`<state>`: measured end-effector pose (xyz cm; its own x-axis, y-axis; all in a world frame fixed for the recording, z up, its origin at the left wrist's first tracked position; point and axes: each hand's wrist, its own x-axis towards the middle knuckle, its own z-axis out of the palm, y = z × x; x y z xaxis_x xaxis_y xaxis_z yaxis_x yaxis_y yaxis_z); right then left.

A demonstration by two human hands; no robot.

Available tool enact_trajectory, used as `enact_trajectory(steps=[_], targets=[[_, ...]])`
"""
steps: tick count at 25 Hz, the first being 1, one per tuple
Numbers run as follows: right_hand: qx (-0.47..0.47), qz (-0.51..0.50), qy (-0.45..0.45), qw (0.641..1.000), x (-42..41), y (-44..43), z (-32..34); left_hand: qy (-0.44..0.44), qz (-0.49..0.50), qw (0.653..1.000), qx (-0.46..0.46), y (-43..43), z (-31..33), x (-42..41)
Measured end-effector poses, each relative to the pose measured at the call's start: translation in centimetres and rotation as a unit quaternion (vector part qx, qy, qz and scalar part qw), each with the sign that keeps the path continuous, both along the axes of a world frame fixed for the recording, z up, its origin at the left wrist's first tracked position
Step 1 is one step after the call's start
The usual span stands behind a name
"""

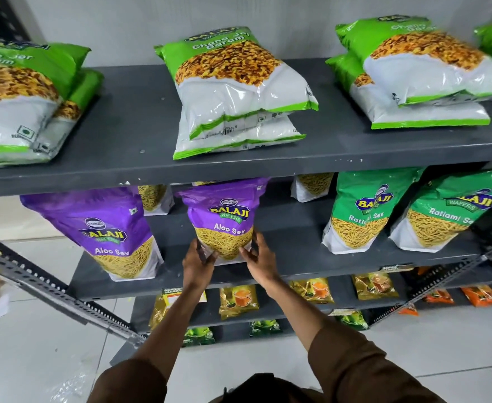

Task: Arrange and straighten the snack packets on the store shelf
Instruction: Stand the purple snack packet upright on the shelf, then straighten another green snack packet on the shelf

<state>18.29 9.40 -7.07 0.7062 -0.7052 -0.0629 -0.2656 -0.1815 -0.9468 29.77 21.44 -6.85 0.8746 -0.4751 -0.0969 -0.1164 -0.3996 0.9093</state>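
Two bare forearms in view. Left hand (198,261) and right hand (258,255) wear no gloves; no rings or watch can be made out. Brown sleeves (364,370), loose plain cloth, pushed up near the elbows. Same brown garment across the chest at bottom edge.

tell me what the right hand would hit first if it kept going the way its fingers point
The right hand already touches the purple plastic Aloo Sev pouch at its lower right edge, so it would press into that pouch; depth behind is unclear.
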Motion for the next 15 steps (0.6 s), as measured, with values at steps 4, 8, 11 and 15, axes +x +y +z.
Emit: enact_trajectory(steps=[4, 8, 11, 15], targets=[[-0.018, -0.016, -0.004, 1.0, -2.2, -1.2, 0.3, -0.108, 0.116, 0.986, -0.051, 0.9, -0.4, -3.6], [-0.025, -0.194, -0.121, 0.973, -8.3, -5.0, 1.5, -0.142, -0.002, 0.985, -0.095, -1.0, 0.1, -10.8], [-0.049, -0.301, -0.188, 0.934, -13.5, -8.3, 2.3, -0.129, -0.066, 0.982, -0.123, -5.1, 1.1, -13.3], [-0.092, -0.307, -0.097, 0.942, -18.5, -15.3, 1.2, -0.035, -0.089, 0.986, -0.139, -14.0, 3.2, -15.9]])
